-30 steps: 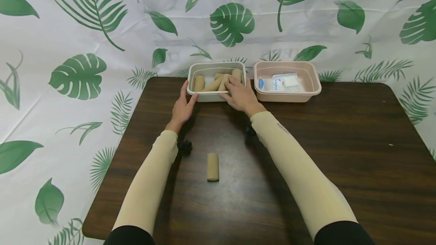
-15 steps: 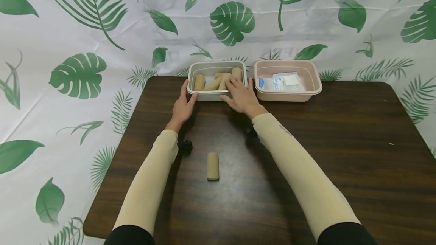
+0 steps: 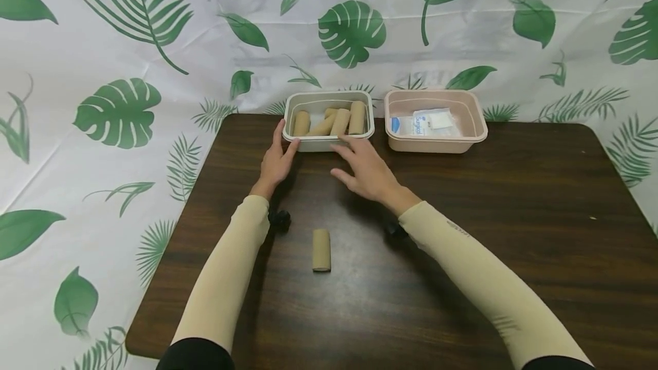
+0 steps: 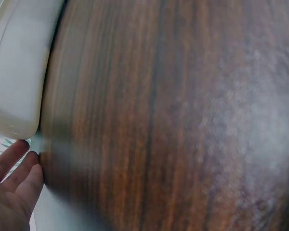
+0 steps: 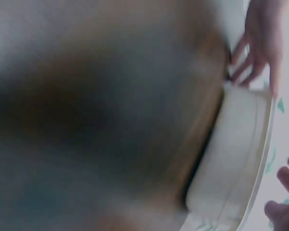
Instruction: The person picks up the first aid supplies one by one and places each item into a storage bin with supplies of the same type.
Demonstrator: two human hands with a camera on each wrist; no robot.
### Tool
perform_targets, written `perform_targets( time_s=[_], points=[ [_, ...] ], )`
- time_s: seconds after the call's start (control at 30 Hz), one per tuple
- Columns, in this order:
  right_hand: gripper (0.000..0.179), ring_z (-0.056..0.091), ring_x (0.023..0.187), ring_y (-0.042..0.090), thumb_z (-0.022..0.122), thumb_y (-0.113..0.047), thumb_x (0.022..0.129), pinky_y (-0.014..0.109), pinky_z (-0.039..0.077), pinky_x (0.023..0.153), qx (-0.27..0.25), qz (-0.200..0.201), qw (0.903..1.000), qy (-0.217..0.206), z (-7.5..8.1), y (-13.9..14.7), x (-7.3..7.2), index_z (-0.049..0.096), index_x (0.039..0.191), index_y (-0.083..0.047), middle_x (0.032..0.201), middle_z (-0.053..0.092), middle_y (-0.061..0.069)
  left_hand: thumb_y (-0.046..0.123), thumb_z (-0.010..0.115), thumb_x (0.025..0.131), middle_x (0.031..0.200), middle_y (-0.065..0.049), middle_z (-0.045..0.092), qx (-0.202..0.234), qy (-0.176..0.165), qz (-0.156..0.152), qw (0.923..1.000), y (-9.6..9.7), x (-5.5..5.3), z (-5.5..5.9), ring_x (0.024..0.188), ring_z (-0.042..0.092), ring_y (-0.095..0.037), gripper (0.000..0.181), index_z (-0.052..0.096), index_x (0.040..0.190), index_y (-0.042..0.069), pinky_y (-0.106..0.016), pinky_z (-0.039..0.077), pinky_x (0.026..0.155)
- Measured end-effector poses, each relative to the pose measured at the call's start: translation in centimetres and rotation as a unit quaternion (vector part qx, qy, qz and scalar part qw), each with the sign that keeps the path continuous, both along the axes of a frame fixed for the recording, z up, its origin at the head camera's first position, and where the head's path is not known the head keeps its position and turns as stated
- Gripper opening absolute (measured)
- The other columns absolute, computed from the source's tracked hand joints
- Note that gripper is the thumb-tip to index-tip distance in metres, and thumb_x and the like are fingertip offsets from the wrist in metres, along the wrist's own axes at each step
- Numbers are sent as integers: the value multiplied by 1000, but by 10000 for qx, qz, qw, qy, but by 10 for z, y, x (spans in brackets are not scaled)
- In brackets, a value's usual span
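A white plastic bin (image 3: 329,145) at the back of the table holds several brown cardboard tubes (image 3: 357,119). My left hand (image 3: 275,161) touches the bin's front left corner with its fingers extended; in the left wrist view its fingertips (image 4: 23,144) lie against the bin's end. My right hand (image 3: 367,173) is just in front of the bin's right half, fingers spread and holding nothing. Nearer to me, one more cardboard tube (image 3: 321,250) lies on the table between my forearms. In the right wrist view, part of the right hand (image 5: 286,192) shows beside the bin (image 5: 231,154).
A pink bin (image 3: 429,145) stands right of the white one with a small gap between them. Inside it lie flat white and blue packets (image 3: 424,124). Behind the dark wooden table (image 3: 488,216) hangs a white cloth (image 3: 288,33) with green leaf prints.
My right hand has drawn back from over the white bin's right side toward me, uncovering the tubes there. The left hand stays at the bin's corner.
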State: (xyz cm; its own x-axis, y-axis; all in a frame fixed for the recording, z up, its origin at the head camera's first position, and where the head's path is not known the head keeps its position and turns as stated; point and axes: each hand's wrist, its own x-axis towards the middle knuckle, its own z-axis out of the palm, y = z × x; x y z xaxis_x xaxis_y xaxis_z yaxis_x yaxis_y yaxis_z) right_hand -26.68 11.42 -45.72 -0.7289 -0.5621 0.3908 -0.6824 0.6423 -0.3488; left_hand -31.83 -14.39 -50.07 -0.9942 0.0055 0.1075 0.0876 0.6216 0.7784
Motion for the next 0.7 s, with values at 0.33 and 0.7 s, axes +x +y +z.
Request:
perform_targets(
  time_s=[0.33,0.7],
  points=[
    [74,40,136,23,60,-59,91,45,41,102,947,1545,9701,-1615,-13,-2,72,39,152,-21,155,33,6,60,42,99,143,-16,51,7,-44,1,10000,2,2,2,127,50,-36,69,11,157,40,-58,35,102],
    [94,38,138,25,66,-69,80,47,37,106,1412,1852,9576,-1694,-25,-4,106,34,154,-22,155,32,7,62,42,98,146,-14,47,26,-47,16,10000,3,2,1,129,48,-35,71,11,158,37,-57,33,104]
  ],
)
